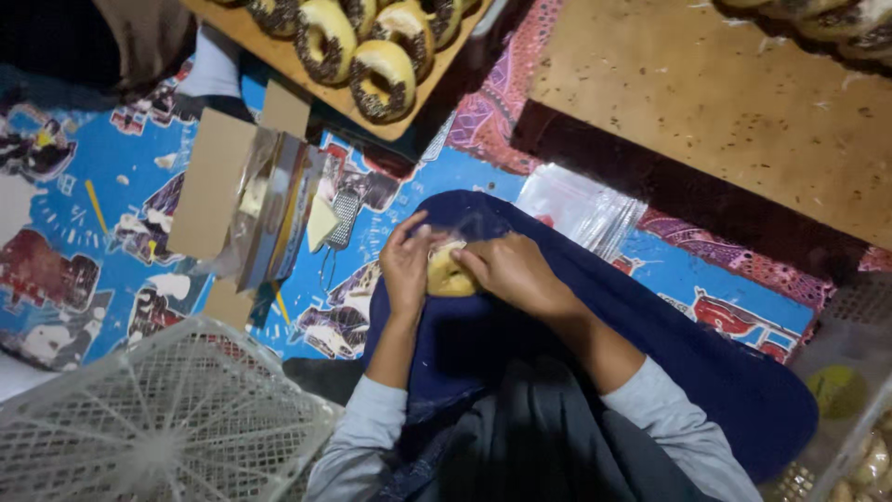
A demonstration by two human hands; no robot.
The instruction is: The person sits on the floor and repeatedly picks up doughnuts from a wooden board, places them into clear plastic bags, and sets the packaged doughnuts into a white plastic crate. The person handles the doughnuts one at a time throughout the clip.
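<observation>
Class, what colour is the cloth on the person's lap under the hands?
Dark navy blue cloth, seen in the head view.

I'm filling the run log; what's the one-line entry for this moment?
left hand: on bag | right hand: on bag | bag: clear, holds doughnut | tray: doughnuts, ahead | basket: lower left

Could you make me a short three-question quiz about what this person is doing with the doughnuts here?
1. True or false: both hands are on the same item.
2. What lies on the wooden tray at the top? A) bread rolls B) ring doughnuts C) eggs
3. What stands at the lower left, beside the person's left arm?

Key:
1. True: the left hand and right hand both hold a pale doughnut in a clear plastic bag.
2. B: ring doughnuts with dark sprinkles.
3. A white plastic mesh basket.
</observation>
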